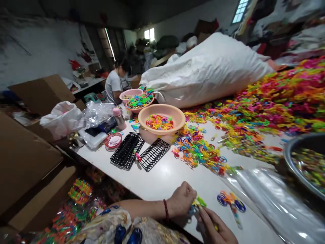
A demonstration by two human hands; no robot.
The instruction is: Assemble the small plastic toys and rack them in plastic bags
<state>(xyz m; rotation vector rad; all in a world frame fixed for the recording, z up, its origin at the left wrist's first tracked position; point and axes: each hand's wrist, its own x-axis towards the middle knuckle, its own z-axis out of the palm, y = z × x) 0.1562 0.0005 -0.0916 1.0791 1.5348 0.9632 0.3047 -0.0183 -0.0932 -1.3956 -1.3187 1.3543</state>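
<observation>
A huge white sack (208, 69) sprawls across the upper middle of the frame, lying on its side on the white table (165, 176). Right of it, a great heap of coloured plastic pieces (274, 105) spills down the upper right and thins out toward the centre. At the right edge sits a metal basin (291, 149), pieces inside it, with a clear plastic bag (274, 200) flattened below it. Centre frame, a peach bowl (175, 117) holds more coloured pieces; behind it a pink bowl (132, 92), and beyond that another person (114, 83) is seated in the upper left. Two black grid trays (139, 152) lie side by side left of centre.

Now the bottom edge: the left hand (181, 201), red bracelet at the wrist, has its fingers pinched together on a small bundle of coloured pieces (199, 202). The right hand (215, 228) comes up from below, fingers touching the same bundle from underneath; whether it grips, I cannot tell. The bundle sits right between the two hands, just above the table. Just right of it lies a small toy with blue rings (231, 200).
</observation>
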